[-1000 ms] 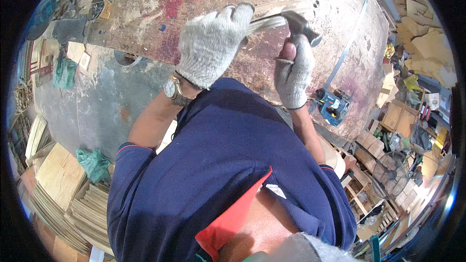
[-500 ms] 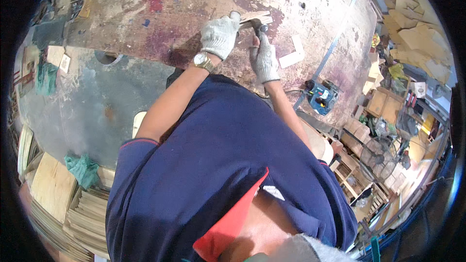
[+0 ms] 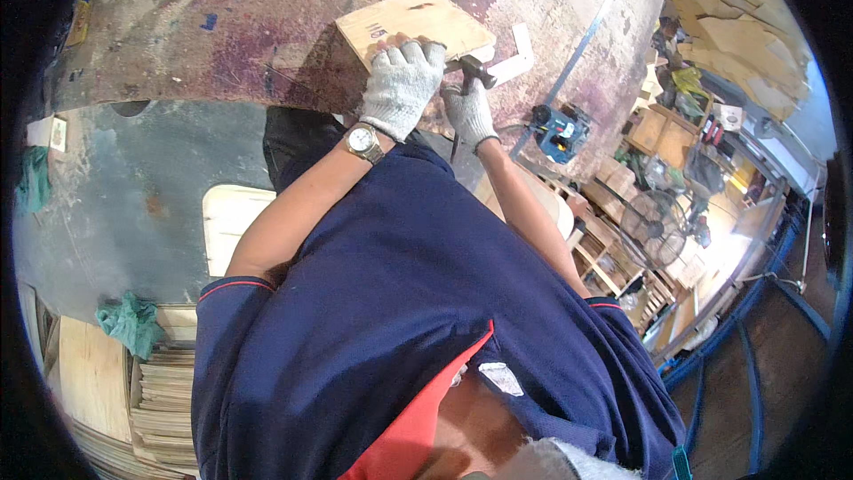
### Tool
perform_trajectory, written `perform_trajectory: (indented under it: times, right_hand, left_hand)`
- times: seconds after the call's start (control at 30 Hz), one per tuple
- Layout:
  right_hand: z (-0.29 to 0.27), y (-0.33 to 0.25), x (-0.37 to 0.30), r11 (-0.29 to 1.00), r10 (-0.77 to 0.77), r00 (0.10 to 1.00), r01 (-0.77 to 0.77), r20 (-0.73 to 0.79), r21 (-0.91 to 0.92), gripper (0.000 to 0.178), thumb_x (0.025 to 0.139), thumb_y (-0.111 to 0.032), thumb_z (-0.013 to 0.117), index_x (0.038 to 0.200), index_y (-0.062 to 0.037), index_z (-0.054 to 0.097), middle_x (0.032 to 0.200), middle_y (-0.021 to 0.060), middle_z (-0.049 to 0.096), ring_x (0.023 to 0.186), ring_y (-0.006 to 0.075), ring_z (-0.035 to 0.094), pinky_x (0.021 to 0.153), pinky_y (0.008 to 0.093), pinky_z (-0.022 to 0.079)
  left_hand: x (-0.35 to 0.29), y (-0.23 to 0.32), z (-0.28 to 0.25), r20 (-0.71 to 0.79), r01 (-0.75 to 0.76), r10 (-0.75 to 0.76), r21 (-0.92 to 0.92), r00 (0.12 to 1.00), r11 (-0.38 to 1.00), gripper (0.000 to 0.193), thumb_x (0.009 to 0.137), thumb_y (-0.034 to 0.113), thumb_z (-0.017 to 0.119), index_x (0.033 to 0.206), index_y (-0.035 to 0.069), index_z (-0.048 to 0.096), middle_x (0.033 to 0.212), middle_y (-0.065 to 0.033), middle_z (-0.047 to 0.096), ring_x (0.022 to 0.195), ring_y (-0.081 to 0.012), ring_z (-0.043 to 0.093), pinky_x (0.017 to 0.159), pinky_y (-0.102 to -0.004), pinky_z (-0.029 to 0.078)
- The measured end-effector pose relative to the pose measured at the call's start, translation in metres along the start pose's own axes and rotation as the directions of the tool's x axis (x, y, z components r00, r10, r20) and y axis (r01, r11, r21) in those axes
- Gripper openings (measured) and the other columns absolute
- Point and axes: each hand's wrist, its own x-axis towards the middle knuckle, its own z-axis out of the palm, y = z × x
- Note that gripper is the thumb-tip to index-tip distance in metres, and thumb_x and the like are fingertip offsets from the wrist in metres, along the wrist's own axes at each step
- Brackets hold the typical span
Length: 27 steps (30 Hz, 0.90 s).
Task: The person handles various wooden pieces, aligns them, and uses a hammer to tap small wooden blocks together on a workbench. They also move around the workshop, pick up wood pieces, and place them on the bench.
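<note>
My left hand (image 3: 404, 84), in a white knitted glove with bare fingertips, grips the near edge of a light wooden board (image 3: 422, 20). The board's broad face shows, with a dark mark on it. Close to its near right corner is my right hand (image 3: 468, 114), gloved the same way and closed around a hammer (image 3: 478, 72). The dark hammer head stands above the fist, and part of the handle shows below it. A white L-shaped piece (image 3: 517, 60) lies on the worn worktable (image 3: 293, 0), just right of the hammer.
On the table's right side rests a blue power tool (image 3: 562, 133), near a long metal straightedge (image 3: 593, 22). A standing fan (image 3: 653, 218) and wooden crates are at the right. Stacked thin boards (image 3: 169, 400) and a green cloth (image 3: 131, 324) lie at the lower left.
The board has turned from nearly edge-on to showing its broad face. My right hand and the hammer have come nearer to me. The whole view has shifted somewhat.
</note>
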Motion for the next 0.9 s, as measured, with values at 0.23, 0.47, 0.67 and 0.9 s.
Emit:
perform_trajectory:
  times: [0.23, 0.47, 0.67, 0.9]
  right_hand:
    - [-0.015, 0.006, -0.016, 0.953, 0.279, 0.956, -0.288, 0.093, 0.096, 0.05, 0.088, -0.016, 0.063, 0.131, 0.0051, 0.05, 0.098, 0.0203, 0.062, 0.087, 0.0294, 0.06, 0.076, 0.0427, 0.05]
    - [-0.011, 0.019, -0.021, 0.955, 0.297, 0.952, -0.298, 0.071, 0.007, 0.043, 0.085, -0.013, 0.059, 0.126, -0.0005, 0.055, 0.088, 0.0144, 0.064, 0.076, 0.0226, 0.059, 0.068, 0.0391, 0.05]
    - [-0.005, 0.035, -0.017, 0.976, -0.124, 0.986, 0.1, -0.115, -0.194, 0.047, 0.086, -0.017, 0.06, 0.131, -0.0049, 0.058, 0.108, 0.0266, 0.069, 0.094, 0.0402, 0.069, 0.079, 0.0462, 0.055]
    - [0.012, 0.062, 0.019, 0.903, 0.068, 0.997, -0.052, 0.021, -0.426, 0.037, 0.092, -0.021, 0.054, 0.128, -0.0198, 0.065, 0.106, 0.0171, 0.07, 0.09, 0.0351, 0.068, 0.08, 0.0463, 0.055]
  left_hand:
    - [0.0, -0.002, -0.011, 0.246, -0.032, 0.065, -0.137, 0.967, 0.99, 0.08, 0.082, 0.052, 0.074, 0.14, 0.003, 0.05, 0.129, -0.0267, 0.064, 0.109, -0.039, 0.069, 0.096, -0.0462, 0.053]
    - [-0.004, -0.02, -0.032, 0.398, 0.004, 0.194, -0.445, 0.896, 0.896, 0.115, 0.074, 0.073, 0.071, 0.156, 0.003, 0.032, 0.146, -0.0315, 0.05, 0.125, -0.0449, 0.059, 0.112, -0.0509, 0.041]
    - [-0.02, -0.04, -0.028, 0.007, -0.039, 0.051, -0.546, 0.999, 0.837, 0.116, 0.069, 0.08, 0.07, 0.145, -0.003, 0.043, 0.144, -0.0326, 0.05, 0.132, -0.044, 0.054, 0.103, -0.0478, 0.051]
    - [-0.029, -0.037, -0.05, -0.174, -0.218, 0.145, -0.539, 0.974, 0.814, 0.063, 0.078, 0.038, 0.081, 0.124, -0.001, 0.062, 0.112, -0.0221, 0.066, 0.105, -0.0375, 0.066, 0.093, -0.0451, 0.054]
